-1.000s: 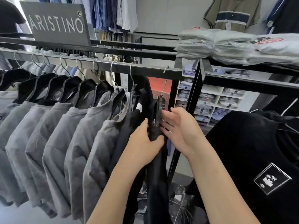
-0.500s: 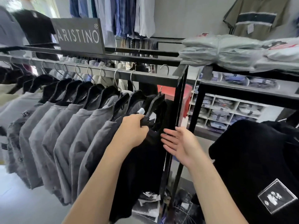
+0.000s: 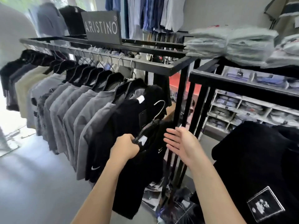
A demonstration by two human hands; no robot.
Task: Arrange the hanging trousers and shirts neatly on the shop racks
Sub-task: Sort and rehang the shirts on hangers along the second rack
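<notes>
So this is mid-shuffle on the rack. The left hand (image 3: 125, 147) has a black shirt (image 3: 145, 167) by its hanger (image 3: 145, 130), fingers curled tight round the hanger's neck. The steel hook (image 3: 159, 109) is in open air and pointing up toward 1 o'clock, well below the rail (image 3: 145, 64). So the shirt is off the rack, hanging from that hand in front of the rack's right end, just beside the last hung black tee (image 3: 129, 113). The right hand (image 3: 181, 143) sits at 3 o'clock of the left one, holding nothing. Its fingers (image 3: 174, 140) are straight and a bit spread, with the palm facing the shirt, near it but not touching as far as I can tell.

My guess is this is the "pull one out and rehang it" step. Next the hook has to go back up to 12 o'clock and over the rail, probably in with the other blacks or after the grey shirts (image 3: 72, 110). The hook needs turning to face the same way as its neighbours, and the free hand can part the row or steady the hem so nothing bunches.

What's changed: half a second ago that hanger's hook was up by the rail at the end of the row, with the left hand already on it. Now it's unhooked and lowered. A second ago both hands were on the shirt, and the right has since let go. The view has also swung, so more of the rack's 9 o'clock end shows.
</notes>
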